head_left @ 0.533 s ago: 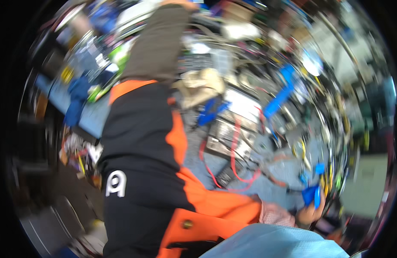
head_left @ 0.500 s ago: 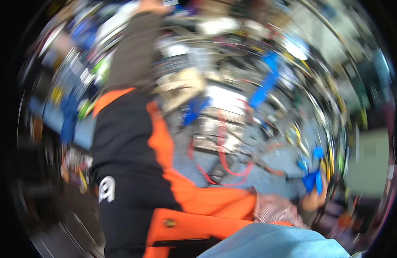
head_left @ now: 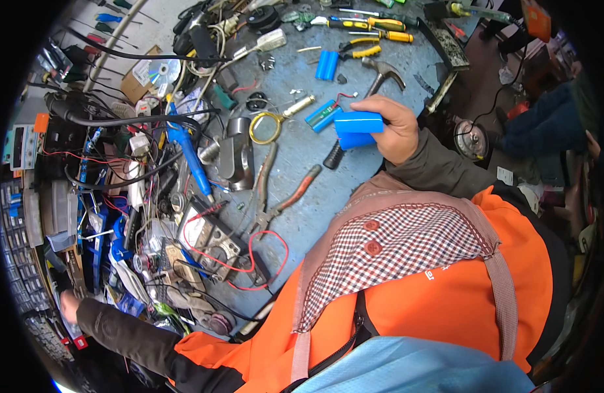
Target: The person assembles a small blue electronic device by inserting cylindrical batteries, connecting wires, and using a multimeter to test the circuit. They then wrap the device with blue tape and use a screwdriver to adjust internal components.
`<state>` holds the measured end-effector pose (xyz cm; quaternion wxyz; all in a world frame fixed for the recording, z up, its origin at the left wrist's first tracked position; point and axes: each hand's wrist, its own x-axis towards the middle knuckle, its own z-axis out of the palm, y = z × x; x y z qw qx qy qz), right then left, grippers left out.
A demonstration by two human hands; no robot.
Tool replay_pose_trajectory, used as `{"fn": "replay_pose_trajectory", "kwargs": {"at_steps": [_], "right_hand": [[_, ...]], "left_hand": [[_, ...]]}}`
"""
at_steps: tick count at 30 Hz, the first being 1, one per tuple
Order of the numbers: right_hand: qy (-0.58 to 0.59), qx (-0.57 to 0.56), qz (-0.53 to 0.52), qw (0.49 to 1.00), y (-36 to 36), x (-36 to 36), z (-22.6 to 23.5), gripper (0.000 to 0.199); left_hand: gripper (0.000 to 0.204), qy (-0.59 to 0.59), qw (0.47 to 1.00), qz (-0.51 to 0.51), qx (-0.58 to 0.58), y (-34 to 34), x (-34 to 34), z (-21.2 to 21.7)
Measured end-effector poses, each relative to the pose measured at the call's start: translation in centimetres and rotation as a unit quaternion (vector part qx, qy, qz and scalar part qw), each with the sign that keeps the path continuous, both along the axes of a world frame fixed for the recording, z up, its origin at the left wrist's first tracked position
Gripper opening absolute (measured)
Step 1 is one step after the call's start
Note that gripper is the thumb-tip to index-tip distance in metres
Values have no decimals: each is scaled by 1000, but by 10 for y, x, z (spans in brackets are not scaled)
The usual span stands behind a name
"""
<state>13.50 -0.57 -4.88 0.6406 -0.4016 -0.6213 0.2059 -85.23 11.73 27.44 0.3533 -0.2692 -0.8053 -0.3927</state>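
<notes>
My right hand (head_left: 395,124) is raised over the blue-grey workbench (head_left: 354,177) and is shut on a blue battery pack (head_left: 358,127) made of cylindrical cells. Just left of it, another blue pack (head_left: 321,115) with thin wires lies on the bench. A hammer (head_left: 383,77) lies just beyond the hand. My left hand (head_left: 69,305) reaches far out to the lower left, by a rack of small parts drawers (head_left: 23,262). Its fingers are too small and dark to read. My orange jacket (head_left: 446,308) fills the lower right.
Red-handled pliers (head_left: 287,196), a multimeter (head_left: 213,241) with red leads, a blue soldering tool (head_left: 189,152), a yellow-rimmed magnifier (head_left: 266,128), two loose blue cells (head_left: 327,64) and yellow-handled screwdrivers (head_left: 374,26) clutter the bench. Cables pile up at the left. Another person's dark sleeve (head_left: 544,121) is at the right.
The view has swung sharply and steadied from a blur. My right hand, still holding the blue pack, now sits high in the picture instead of at the lower right.
</notes>
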Motion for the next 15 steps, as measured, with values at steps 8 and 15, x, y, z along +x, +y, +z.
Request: {"fn": "replay_pose_trajectory", "kwargs": {"at_steps": [8, 15], "right_hand": [[67, 2, 76, 995, -1, 0, 8, 21], [205, -66, 148, 965, 1, -6, 14, 15]], "left_hand": [[40, 375, 812, -440, 79, -158, 324, 34], [67, -154, 619, -745, -194, -143, 718, -134]]}}
